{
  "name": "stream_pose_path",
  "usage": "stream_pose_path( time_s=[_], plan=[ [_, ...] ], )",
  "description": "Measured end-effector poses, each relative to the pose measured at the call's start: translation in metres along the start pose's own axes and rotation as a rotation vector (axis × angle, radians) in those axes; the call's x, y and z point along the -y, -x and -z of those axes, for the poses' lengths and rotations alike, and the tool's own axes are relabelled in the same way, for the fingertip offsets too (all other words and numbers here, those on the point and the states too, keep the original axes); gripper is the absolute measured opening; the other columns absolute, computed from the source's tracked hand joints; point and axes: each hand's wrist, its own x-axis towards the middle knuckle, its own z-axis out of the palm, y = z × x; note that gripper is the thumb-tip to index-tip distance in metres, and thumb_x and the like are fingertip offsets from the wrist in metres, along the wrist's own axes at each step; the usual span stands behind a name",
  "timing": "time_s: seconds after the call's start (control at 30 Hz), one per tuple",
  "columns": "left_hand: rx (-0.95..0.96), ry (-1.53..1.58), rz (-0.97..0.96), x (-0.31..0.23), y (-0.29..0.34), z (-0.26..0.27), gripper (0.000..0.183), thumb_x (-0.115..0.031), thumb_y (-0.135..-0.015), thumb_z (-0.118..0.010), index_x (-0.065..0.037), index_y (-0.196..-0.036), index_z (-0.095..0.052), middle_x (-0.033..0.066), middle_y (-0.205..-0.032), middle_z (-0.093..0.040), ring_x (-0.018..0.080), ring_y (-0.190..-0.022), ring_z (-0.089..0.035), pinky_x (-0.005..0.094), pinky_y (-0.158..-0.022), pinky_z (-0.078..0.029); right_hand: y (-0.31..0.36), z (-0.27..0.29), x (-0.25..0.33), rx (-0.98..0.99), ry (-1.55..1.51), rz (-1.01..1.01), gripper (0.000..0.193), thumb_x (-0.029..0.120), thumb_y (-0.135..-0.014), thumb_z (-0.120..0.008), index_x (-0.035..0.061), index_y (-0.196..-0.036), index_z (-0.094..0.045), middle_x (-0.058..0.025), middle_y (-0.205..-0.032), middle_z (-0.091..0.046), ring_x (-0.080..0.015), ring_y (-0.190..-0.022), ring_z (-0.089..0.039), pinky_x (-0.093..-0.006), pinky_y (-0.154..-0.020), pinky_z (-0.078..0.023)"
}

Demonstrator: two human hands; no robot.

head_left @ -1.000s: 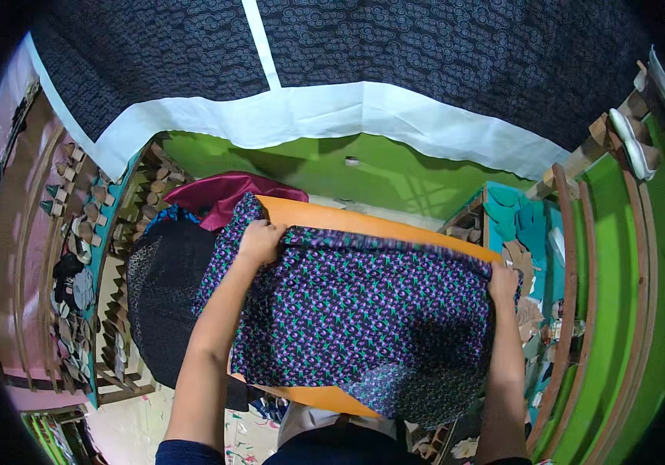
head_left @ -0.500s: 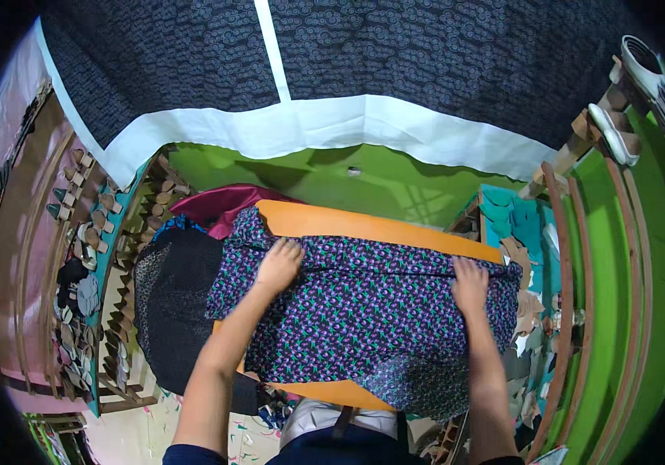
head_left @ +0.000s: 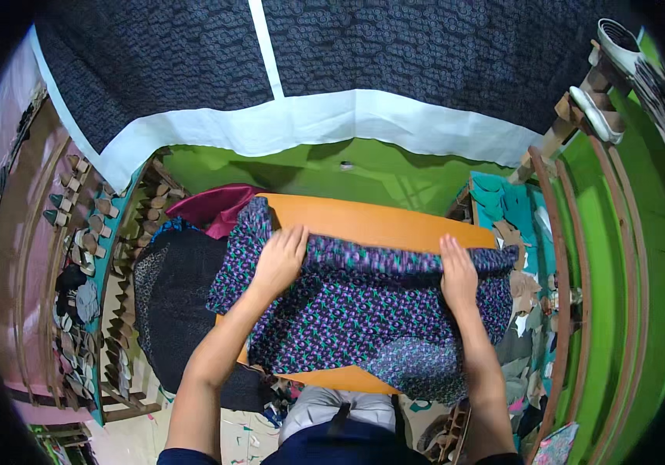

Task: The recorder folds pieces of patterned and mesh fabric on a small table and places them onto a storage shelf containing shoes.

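Observation:
A dark floral cloth (head_left: 363, 322) with purple and green print lies spread over an orange board (head_left: 348, 215) in front of me. Along its far side runs a raised, slightly blurred band between my hands. My left hand (head_left: 280, 263) rests on that band at the left, fingers stretched and close together, thumb hidden. At the right, my right hand (head_left: 459, 271) lies against the same band with its fingers extended and pointing away from me. Whether the hidden thumbs pinch any cloth does not show. A greyer patterned section (head_left: 425, 364) hangs over the near edge.
Black fabric (head_left: 181, 310) is heaped left of the board, with maroon satin (head_left: 216, 208) behind it. Racks of shoe lasts (head_left: 88, 240) stand at the left. Teal and beige scraps (head_left: 526, 291) pile up at the right beside wooden rails (head_left: 561, 310). Dark curtain (head_left: 394, 54) hangs ahead.
The cloth's far side has gone from a long crease to a raised band, baring slightly more of the board. My right hand's fingers have straightened, and it has shifted a little left.

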Motion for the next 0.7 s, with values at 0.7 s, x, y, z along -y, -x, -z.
stream_pose_path(
  time_s=[0.7],
  plan=[
    [0.531, 0.347, -0.036, -0.17, 0.078, 0.012, 0.026, -0.033, -0.078, -0.057, -0.008, -0.079, -0.06, 0.0086, -0.075, -0.058, 0.023, -0.069, -0.06, 0.0353, -0.055, -0.047, 0.158, 0.001, 0.069, 0.217, -0.4, -0.02, 0.036, 0.009, -0.069, -0.052, 0.0047, -0.104, -0.058, -0.0156, -0.112, -0.054, -0.0328, -0.107, -0.049, -0.0418, -0.094, -0.037]
  ],
)
